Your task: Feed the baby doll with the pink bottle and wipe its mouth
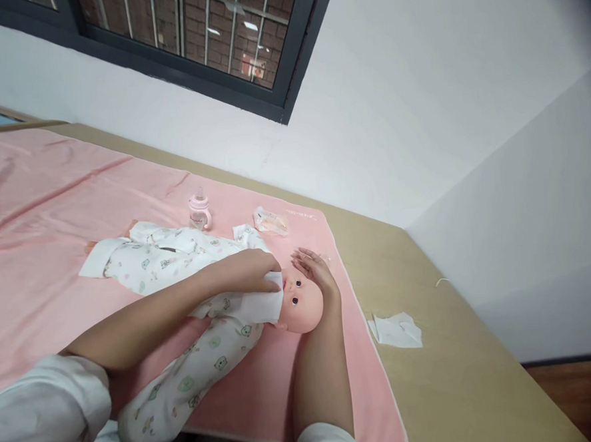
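Observation:
A baby doll [303, 308] in a white printed outfit lies on its back on a pink blanket [356, 391], head toward the right. My left hand [251, 269] reaches across its chest and pinches a white tissue [265, 308] at the doll's chin. The tissue covers the neck and the lower edge of the face. Around the top of the doll's head curves my right hand [317, 271], fingers stretched out past the far side and holding nothing. Part of the doll's body is hidden under my left forearm.
Beyond the doll, a pink baby bottle [199, 210] stands upright beside a clear plastic packet [270, 221]. A crumpled white tissue [397, 331] lies on the tan table surface [436, 386] at the right. A wall with a barred window [198, 33] rises behind.

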`<state>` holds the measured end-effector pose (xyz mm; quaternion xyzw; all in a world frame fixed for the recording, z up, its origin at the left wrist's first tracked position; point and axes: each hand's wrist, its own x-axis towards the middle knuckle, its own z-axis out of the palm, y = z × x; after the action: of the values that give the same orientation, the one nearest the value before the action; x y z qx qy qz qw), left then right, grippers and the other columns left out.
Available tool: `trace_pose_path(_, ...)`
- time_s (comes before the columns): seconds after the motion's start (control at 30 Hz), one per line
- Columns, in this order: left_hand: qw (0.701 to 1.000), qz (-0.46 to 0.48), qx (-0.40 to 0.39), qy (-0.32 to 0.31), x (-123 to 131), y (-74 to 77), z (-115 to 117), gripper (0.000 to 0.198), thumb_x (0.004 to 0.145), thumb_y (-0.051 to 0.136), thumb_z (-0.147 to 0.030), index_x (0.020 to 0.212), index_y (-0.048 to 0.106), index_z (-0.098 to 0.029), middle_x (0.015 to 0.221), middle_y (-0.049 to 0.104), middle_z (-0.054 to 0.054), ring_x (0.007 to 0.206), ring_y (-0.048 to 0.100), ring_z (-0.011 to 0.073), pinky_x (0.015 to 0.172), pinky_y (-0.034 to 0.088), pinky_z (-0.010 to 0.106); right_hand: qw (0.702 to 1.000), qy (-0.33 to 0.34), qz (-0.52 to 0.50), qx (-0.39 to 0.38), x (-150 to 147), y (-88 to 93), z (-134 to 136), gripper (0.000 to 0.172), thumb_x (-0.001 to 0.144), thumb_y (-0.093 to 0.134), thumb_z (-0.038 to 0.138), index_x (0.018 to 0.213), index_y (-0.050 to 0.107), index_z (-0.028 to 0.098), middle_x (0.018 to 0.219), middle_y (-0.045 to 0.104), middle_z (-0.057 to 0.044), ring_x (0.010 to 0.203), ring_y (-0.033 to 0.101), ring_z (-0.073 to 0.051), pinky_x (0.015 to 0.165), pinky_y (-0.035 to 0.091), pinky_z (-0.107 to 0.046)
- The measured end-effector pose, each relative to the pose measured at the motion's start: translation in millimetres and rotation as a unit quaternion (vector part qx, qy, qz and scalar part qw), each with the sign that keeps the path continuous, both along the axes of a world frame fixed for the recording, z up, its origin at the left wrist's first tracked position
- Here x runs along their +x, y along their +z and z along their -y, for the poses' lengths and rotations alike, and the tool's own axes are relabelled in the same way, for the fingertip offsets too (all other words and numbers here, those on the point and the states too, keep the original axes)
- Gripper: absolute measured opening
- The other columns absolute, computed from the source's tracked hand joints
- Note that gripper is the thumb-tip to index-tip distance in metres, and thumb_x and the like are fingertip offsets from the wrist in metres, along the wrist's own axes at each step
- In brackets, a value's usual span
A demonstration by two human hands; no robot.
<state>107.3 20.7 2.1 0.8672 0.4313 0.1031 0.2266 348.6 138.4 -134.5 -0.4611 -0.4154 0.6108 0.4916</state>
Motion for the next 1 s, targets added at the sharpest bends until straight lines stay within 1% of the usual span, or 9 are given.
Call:
trace_pose_path(0.13, 1.0, -0.012, 0.011, -0.002, 1, -0.8, 4, 0.017, 0.074, 0.048, -0.018, 0.059, 0.04, -0.019, 0.055, 0.046, -0.002, 0.049, 0.041, 0.0116, 0.047, 0.025, 0.026, 1.0, -0.003, -0.003, 0.004, -2, 1.7, 4, 0.039, 0.064, 0.08, 0.026, 0.099, 0.063, 0.019, 0.099, 0.069, -0.006, 0.097, 0.066, -0.015, 0.092, 0.054, -0.026)
trace_pose_path(0.27, 0.999, -0.039, 0.019, 0.005, 3, -2.7, 5, 0.019, 0.075, 0.05, -0.018, 0.059, 0.04, -0.018, 0.056, 0.047, -0.002, 0.049, 0.041, 0.0117, 0.048, 0.025, 0.026, 1.0, -0.001, 0.0, 0.025, -4, 5.0, 9, 0.038, 0.067, 0.078, 0.028, 0.101, 0.063, 0.021, 0.105, 0.069, -0.005, 0.1, 0.066, -0.015, 0.096, 0.053, -0.028)
trace_pose_path(0.33, 0.999, -0.037, 0.03, 0.007, 3, -3.4, 5, 0.017, 0.075, 0.049, -0.018, 0.06, 0.042, -0.018, 0.057, 0.049, -0.001, 0.051, 0.043, 0.0124, 0.049, 0.026, 0.026, 1.0, -0.004, 0.0, 0.024, -5, 4.8, 8, 0.037, 0.067, 0.078, 0.028, 0.1, 0.063, 0.02, 0.102, 0.069, -0.005, 0.099, 0.066, -0.015, 0.096, 0.053, -0.028)
trace_pose_path(0.5, 0.998, -0.029, 0.055, 0.01, 0, -5.0, 1, 0.01, 0.076, 0.052, -0.02, 0.066, 0.05, -0.018, 0.061, 0.053, 0.0, 0.058, 0.051, 0.0155, 0.052, 0.029, 0.027, 1.0, -0.017, -0.004, 0.002, -4, -0.1, -1, 0.032, 0.065, 0.079, 0.025, 0.092, 0.064, 0.018, 0.087, 0.071, -0.004, 0.085, 0.068, -0.014, 0.09, 0.056, -0.027)
trace_pose_path(0.63, 0.997, -0.035, 0.065, 0.006, 0, -7.5, -2, 0.007, 0.076, 0.053, -0.021, 0.071, 0.056, -0.019, 0.064, 0.056, 0.001, 0.063, 0.056, 0.0182, 0.053, 0.03, 0.027, 1.0, -0.026, -0.004, -0.003, -4, -1.8, -3, 0.028, 0.066, 0.077, 0.024, 0.09, 0.064, 0.018, 0.085, 0.07, -0.004, 0.081, 0.068, -0.013, 0.088, 0.056, -0.026)
trace_pose_path(0.73, 0.997, -0.033, 0.072, 0.006, 0, -10.5, -4, 0.007, 0.077, 0.053, -0.021, 0.073, 0.058, -0.019, 0.069, 0.06, 0.002, 0.067, 0.059, 0.0198, 0.054, 0.031, 0.027, 1.0, -0.023, -0.008, 0.005, -5, -0.3, 0, 0.031, 0.066, 0.078, 0.025, 0.092, 0.064, 0.018, 0.089, 0.07, -0.005, 0.086, 0.067, -0.013, 0.089, 0.055, -0.025)
trace_pose_path(0.87, 0.994, -0.03, 0.1, 0.021, -1, -15.3, -8, 0.012, 0.077, 0.052, -0.02, 0.083, 0.062, -0.02, 0.077, 0.064, 0.003, 0.073, 0.061, 0.0212, 0.057, 0.034, 0.028, 1.0, -0.015, -0.005, 0.018, -7, 5.6, 6, 0.036, 0.066, 0.078, 0.027, 0.097, 0.063, 0.019, 0.099, 0.068, -0.006, 0.095, 0.066, -0.015, 0.094, 0.053, -0.026)
trace_pose_path(1.0, 0.993, -0.038, 0.106, 0.026, 0, -16.2, -9, 0.017, 0.077, 0.05, -0.019, 0.087, 0.064, -0.02, 0.078, 0.066, 0.004, 0.074, 0.061, 0.0217, 0.056, 0.033, 0.027, 0.999, -0.017, 0.015, 0.025, -11, 13.7, 15, 0.034, 0.067, 0.077, 0.028, 0.097, 0.062, 0.021, 0.106, 0.067, -0.007, 0.101, 0.065, -0.017, 0.094, 0.054, -0.028)
